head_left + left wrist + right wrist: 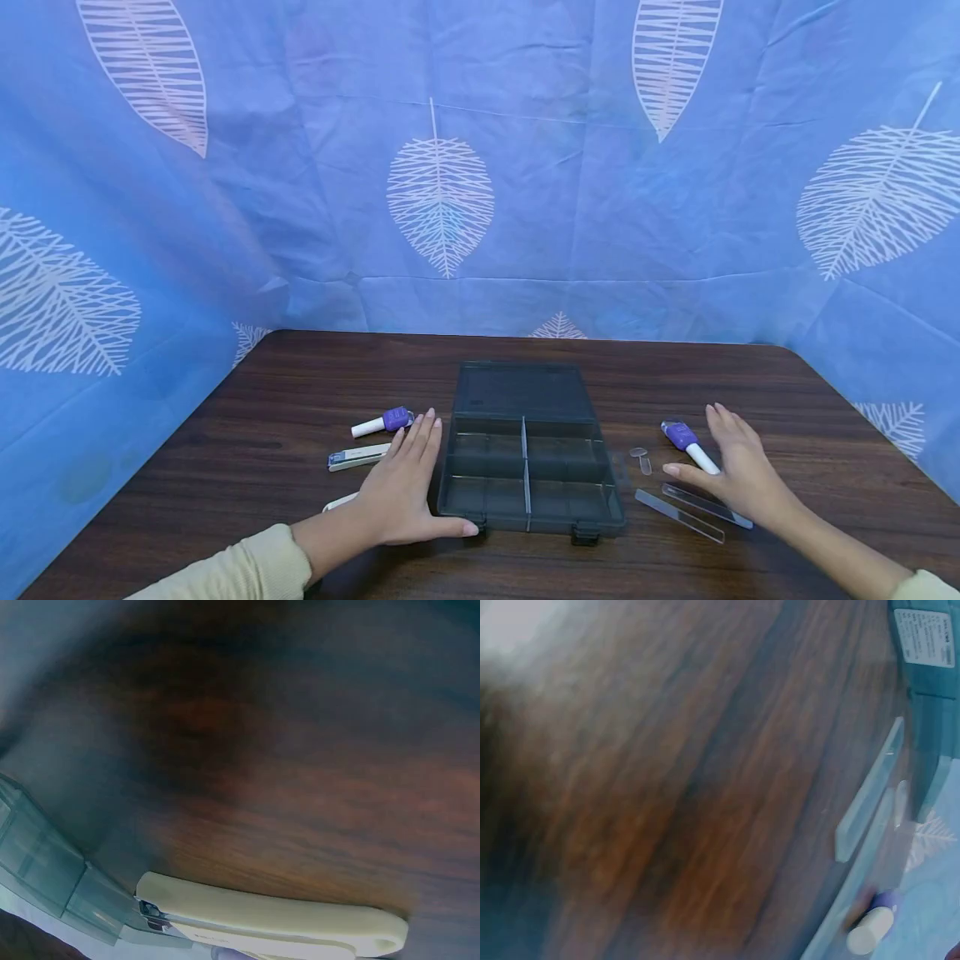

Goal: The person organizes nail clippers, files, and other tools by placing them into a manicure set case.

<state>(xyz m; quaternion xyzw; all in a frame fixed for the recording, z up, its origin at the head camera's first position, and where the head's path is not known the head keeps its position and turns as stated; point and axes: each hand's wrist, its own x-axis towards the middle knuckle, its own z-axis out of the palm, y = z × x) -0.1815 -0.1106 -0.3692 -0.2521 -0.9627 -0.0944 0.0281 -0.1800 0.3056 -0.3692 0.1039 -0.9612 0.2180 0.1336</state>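
A dark see-through plastic box point(495, 492) stands with its lid point(519, 390) laid back and dividers inside. My left hand point(405, 487) lies along the box's left side, fingers straight, thumb at its front latch. Left of that hand are a purple nail polish bottle point(396, 418) with a white cap and a nail clipper point(356, 457). A cream nail clipper point(270, 907) is largely hidden by this hand in the head view. My right hand point(742, 467), fingers spread, hovers beside another purple polish bottle point(680, 435) and two clear nail files point(678, 515).
Two small clear pieces point(645, 465) lie between the box and the right-hand polish bottle. The dark wooden table point(360, 358) ends at a blue cloth point(525, 208) with white leaf prints, which hangs behind and at both sides. A printed label point(924, 637) shows on the box's side.
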